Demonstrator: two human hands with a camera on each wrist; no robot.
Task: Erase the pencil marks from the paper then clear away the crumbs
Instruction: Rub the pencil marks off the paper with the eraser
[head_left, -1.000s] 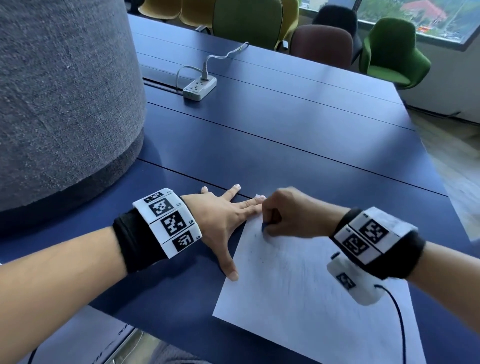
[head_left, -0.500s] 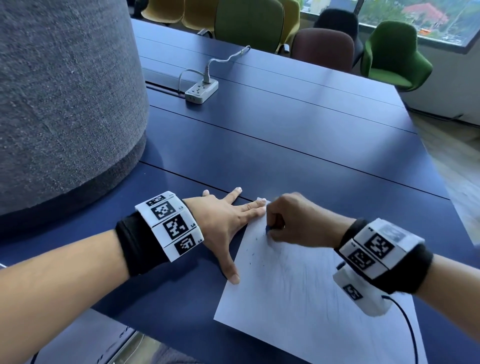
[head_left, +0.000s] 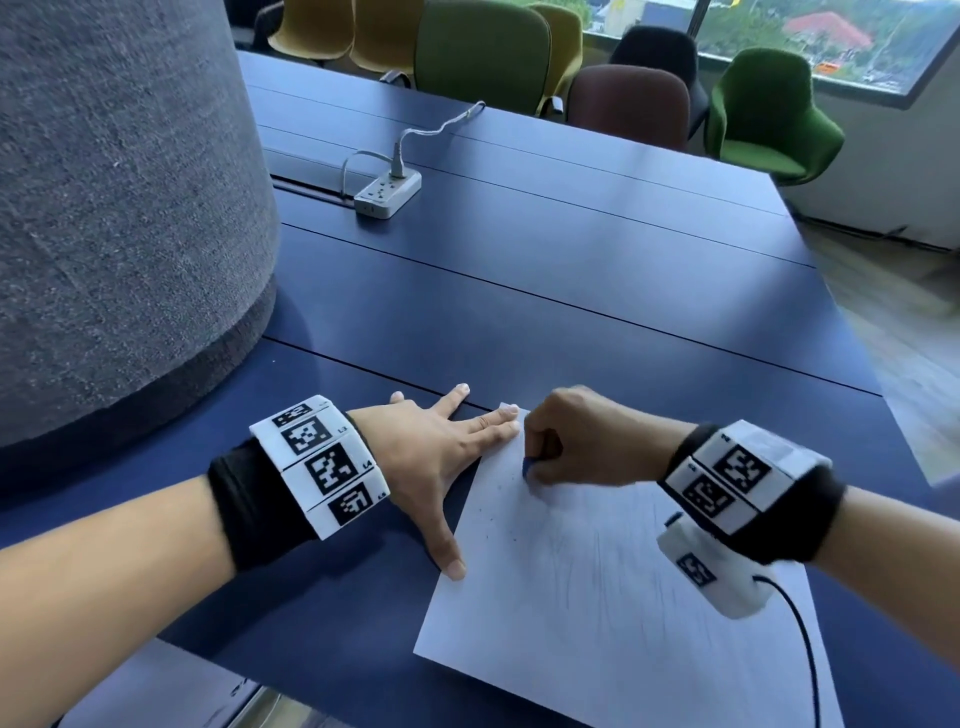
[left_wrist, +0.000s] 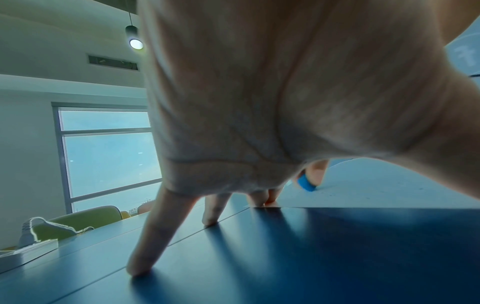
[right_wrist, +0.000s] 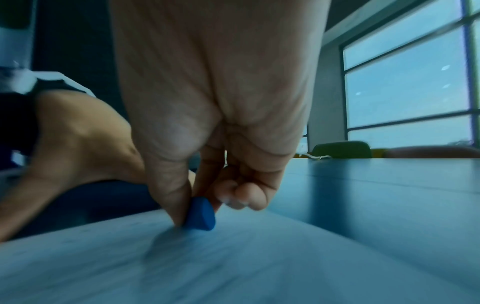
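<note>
The white sheet of paper (head_left: 613, 597) lies on the dark blue bench (head_left: 571, 291), its long axis running from about 11 o'clock at the far corner to 5 o'clock nearest the person. The left hand (head_left: 431, 457) is spread flat, two fingertips pressing the far corner and the thumb on the left edge. The right hand (head_left: 582, 436) is curled, pinching a small blue eraser (right_wrist: 201, 215) between thumb and forefinger, its tip touching the paper just beside those left fingertips.

Faint grey pencil strokes (head_left: 582, 561) show lower on the sheet, toward 5 o'clock from the eraser, so the right hand is nearer them and would likely work back that way. Dark crumbs (head_left: 498, 514) speckle the paper near its left edge. No containers are in view.
</note>
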